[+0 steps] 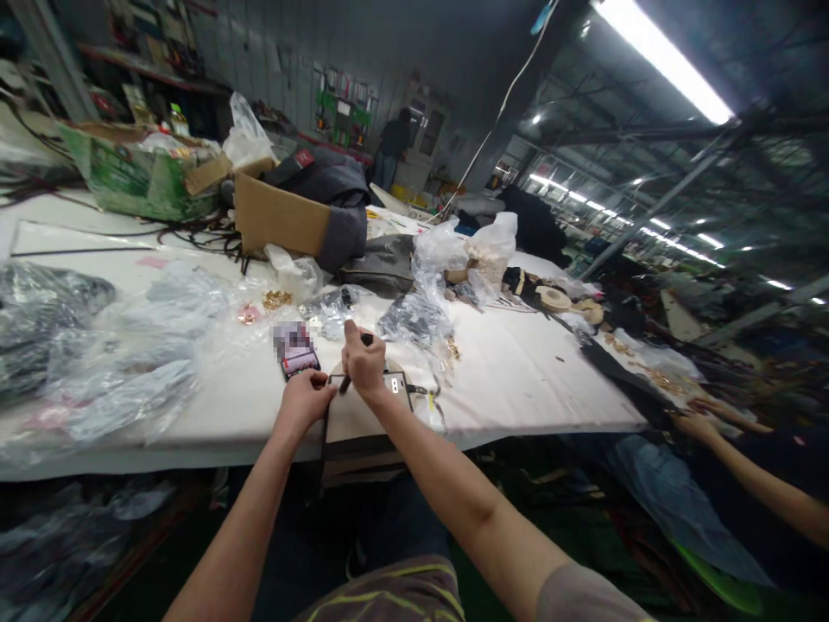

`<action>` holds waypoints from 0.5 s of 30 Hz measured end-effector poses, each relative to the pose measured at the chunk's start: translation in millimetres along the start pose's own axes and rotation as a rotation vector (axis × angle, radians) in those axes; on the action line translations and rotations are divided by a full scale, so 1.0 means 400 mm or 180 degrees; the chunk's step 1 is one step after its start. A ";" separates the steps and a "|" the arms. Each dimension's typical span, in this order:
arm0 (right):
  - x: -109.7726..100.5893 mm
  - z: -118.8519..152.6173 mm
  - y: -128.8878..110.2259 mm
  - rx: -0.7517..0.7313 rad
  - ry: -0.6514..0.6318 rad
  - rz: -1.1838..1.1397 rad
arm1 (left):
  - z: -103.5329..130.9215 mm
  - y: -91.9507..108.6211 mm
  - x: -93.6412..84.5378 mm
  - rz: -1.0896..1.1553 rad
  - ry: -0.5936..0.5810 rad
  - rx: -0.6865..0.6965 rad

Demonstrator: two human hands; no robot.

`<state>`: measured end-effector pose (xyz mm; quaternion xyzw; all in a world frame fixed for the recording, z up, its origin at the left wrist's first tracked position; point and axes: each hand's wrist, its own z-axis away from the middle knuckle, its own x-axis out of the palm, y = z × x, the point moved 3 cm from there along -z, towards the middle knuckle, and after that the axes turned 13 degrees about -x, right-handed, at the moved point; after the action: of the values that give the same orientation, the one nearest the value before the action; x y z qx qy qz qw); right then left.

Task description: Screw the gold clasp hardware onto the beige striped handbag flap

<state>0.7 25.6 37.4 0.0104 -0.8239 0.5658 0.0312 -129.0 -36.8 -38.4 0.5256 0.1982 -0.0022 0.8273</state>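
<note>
My right hand (363,361) is closed around a dark, stick-like tool (344,383), held upright with its lower end over the far left part of a beige panel. I cannot make out what kind of tool it is. The dark-edged beige panel (353,419) lies at the table's front edge, with a small pale metal-looking fitting (392,386) near its far right corner. My left hand (303,399) pinches at the panel's far left corner, beside the tool's tip. A phone (298,352) with a lit screen lies just beyond my left hand.
Clear plastic bags (148,345) cover the table's left side. Gold-coloured hardware (277,300) lies beyond the phone. Farther back stand a cardboard box (275,216) with dark cloth and a green box (139,177). Another person's hands (703,423) work at the right.
</note>
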 end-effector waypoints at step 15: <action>-0.712 -0.116 -0.041 0.1193 0.0379 0.2653 | -0.038 0.006 -0.028 -0.0387 0.0004 -0.0118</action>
<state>287.8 57.9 51.4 -0.3489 -0.6380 0.6689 -0.1542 -143.7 -24.9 -38.3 0.4972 0.2302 -0.0486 0.8351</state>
